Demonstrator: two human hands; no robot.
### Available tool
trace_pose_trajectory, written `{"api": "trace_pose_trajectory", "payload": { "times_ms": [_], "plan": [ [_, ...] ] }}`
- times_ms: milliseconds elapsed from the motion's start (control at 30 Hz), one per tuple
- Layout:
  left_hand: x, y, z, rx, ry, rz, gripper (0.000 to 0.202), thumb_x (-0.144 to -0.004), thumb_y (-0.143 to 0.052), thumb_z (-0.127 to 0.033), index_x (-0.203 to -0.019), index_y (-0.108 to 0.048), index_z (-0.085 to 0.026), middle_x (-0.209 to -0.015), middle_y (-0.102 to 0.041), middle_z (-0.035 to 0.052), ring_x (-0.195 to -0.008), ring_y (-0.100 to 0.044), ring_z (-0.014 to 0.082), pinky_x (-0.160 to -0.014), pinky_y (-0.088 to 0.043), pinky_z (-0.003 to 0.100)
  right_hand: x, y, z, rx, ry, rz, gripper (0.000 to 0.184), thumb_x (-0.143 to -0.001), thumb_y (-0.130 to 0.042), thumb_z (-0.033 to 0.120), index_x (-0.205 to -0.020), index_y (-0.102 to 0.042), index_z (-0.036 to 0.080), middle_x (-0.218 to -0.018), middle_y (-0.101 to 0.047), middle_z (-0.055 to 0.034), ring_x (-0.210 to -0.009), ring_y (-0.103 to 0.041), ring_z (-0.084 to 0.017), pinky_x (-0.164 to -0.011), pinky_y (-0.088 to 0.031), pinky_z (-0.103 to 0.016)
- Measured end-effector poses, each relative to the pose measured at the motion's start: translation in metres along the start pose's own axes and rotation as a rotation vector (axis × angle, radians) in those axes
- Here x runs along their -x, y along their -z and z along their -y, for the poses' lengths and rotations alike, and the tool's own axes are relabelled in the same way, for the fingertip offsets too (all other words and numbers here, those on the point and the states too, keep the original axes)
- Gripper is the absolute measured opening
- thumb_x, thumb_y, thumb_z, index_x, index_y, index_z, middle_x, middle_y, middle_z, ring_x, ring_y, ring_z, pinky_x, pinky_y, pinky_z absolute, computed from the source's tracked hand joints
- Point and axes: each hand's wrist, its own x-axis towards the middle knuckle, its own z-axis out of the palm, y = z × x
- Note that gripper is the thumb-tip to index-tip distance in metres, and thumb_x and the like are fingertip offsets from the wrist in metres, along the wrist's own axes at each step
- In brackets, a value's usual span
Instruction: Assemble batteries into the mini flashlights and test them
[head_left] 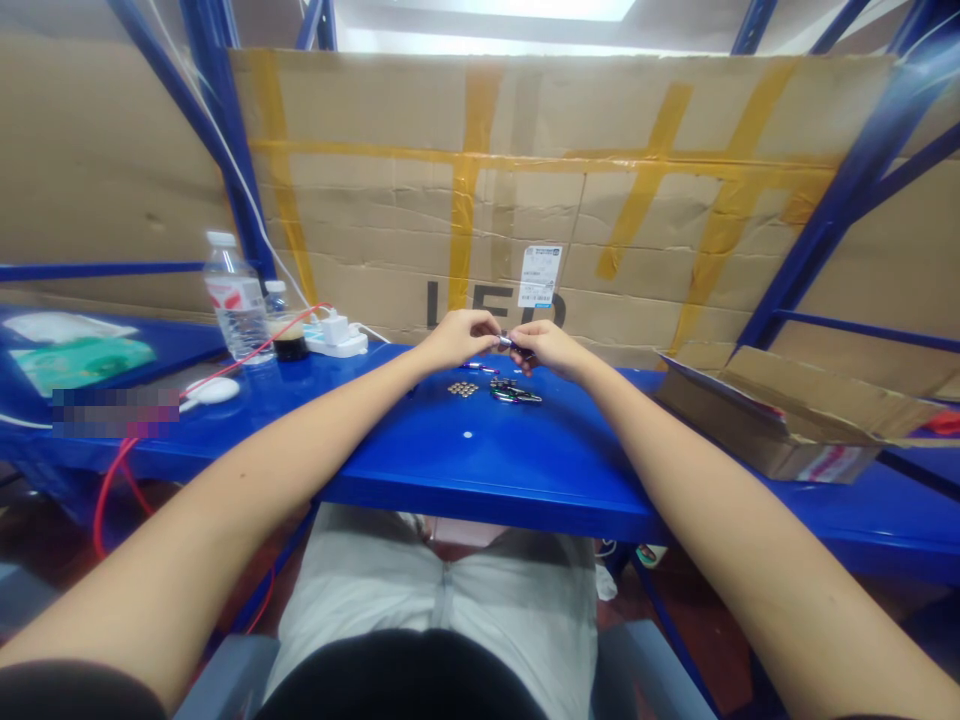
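Above the far part of the blue table (499,460), my left hand (459,340) and my right hand (553,345) meet fingertip to fingertip. Between them is a small silver and dark pen-shaped piece (505,342). The left fingers pinch its silver end; the right fingers close round its darker end and hide part of it. Below my hands lies a cluster of small round brass-coloured pieces (463,389). To the right of that cluster sits a little pile of shiny metal pen-shaped pieces (516,393). A purple and silver slim piece (478,367) lies behind the cluster.
At left stand a water bottle (236,300), a smaller bottle with dark liquid (287,335) and a white power strip (337,342) with cables. A white mouse-like object (214,390) lies nearer. An open cardboard box (757,430) is at right. A large taped carton (390,220) stands behind.
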Motion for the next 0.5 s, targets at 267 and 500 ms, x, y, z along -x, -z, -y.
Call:
{"api": "trace_pose_trajectory", "payload": {
  "times_ms": [267,500],
  "plan": [
    [-0.0006,0.0020,-0.0010,0.078,0.089,0.021,0.011,-0.084,-0.068,-0.019,-0.091,-0.070,-0.011,-0.078,-0.072,0.0066,-0.060,-0.064,0.0112,-0.057,-0.049,0.023,0.0003,-0.0005,0.0016,-0.024,-0.019,-0.004,0.031,-0.094,-0.062,0.031,-0.067,-0.057,0.016,-0.059,-0.060,-0.0018,-0.043,-0.051,-0.010,-0.044,-0.047,-0.024],
    [-0.0040,0.0043,0.0059,0.148,0.158,0.013,0.019,-0.080,-0.074,-0.024,-0.094,-0.072,-0.010,-0.074,-0.070,0.0051,-0.055,-0.056,0.0093,-0.055,-0.046,0.025,-0.0028,-0.0078,0.0002,-0.189,0.007,-0.084,0.018,-0.098,-0.058,0.021,-0.082,-0.059,0.015,-0.068,-0.067,-0.0043,-0.058,-0.066,-0.015,-0.058,-0.058,-0.029]
  ]
}}
